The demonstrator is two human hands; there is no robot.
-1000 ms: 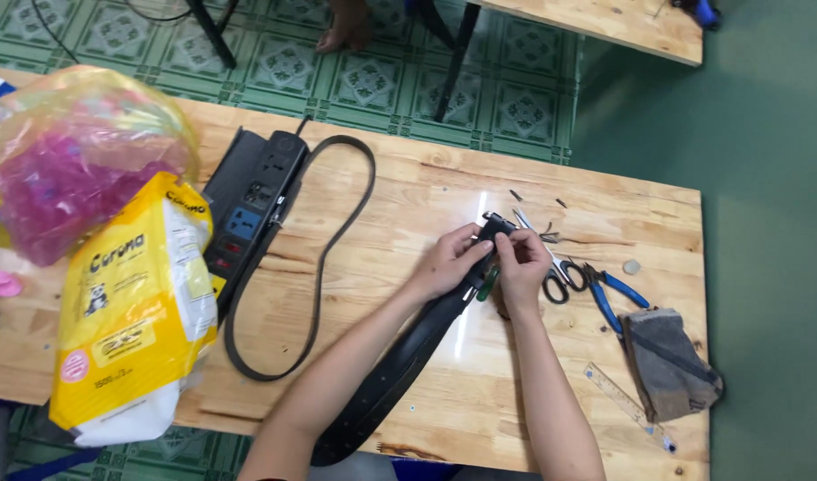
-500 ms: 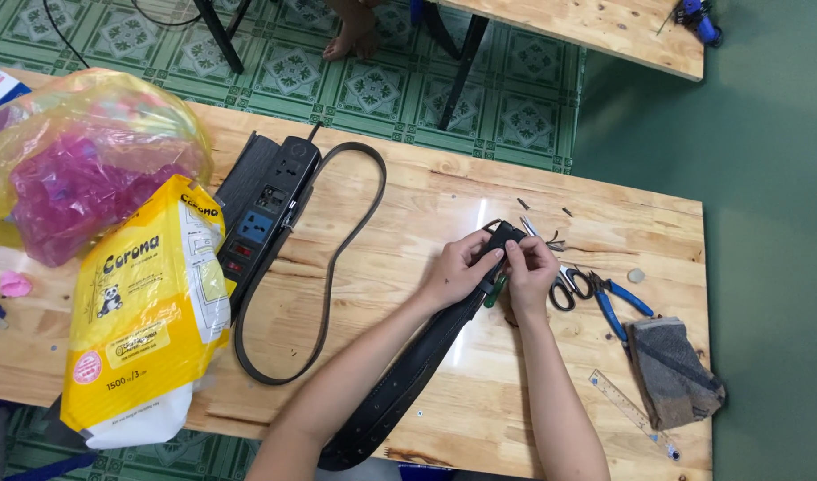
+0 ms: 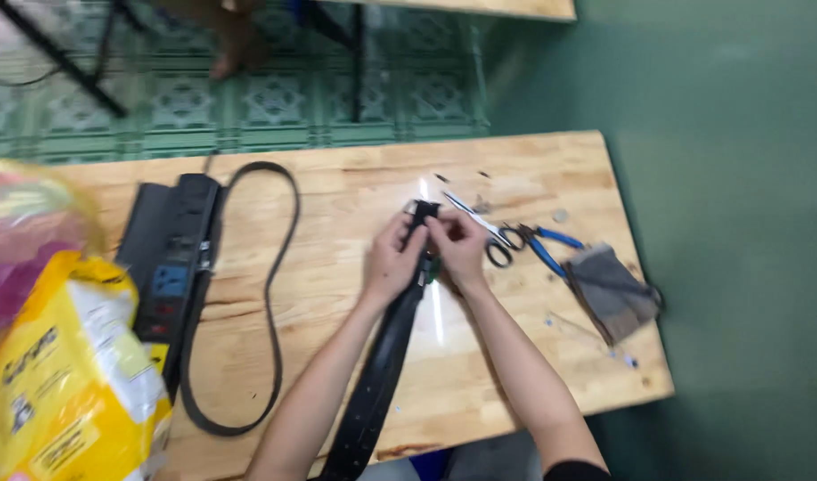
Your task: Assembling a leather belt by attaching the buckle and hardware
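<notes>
A black leather belt (image 3: 382,365) lies along the wooden table (image 3: 337,191), running from the near edge up to my hands. My left hand (image 3: 392,258) grips the belt's far end from the left. My right hand (image 3: 460,248) pinches the same end at its buckle (image 3: 423,211) from the right. Both hands are closed on it and touch each other. Something small and green shows just under my right hand.
Scissors (image 3: 484,233) and blue-handled pliers (image 3: 542,245) lie right of my hands, with a grey cloth pouch (image 3: 609,289) beyond. A black power strip (image 3: 172,267) with a looped cable (image 3: 279,294) sits left. A yellow bag (image 3: 65,374) and a pink bag (image 3: 16,232) fill the left edge.
The view has swung to the right, so the bags slid to the left edge. My hands stay on the belt's buckle end, with little change in grip.
</notes>
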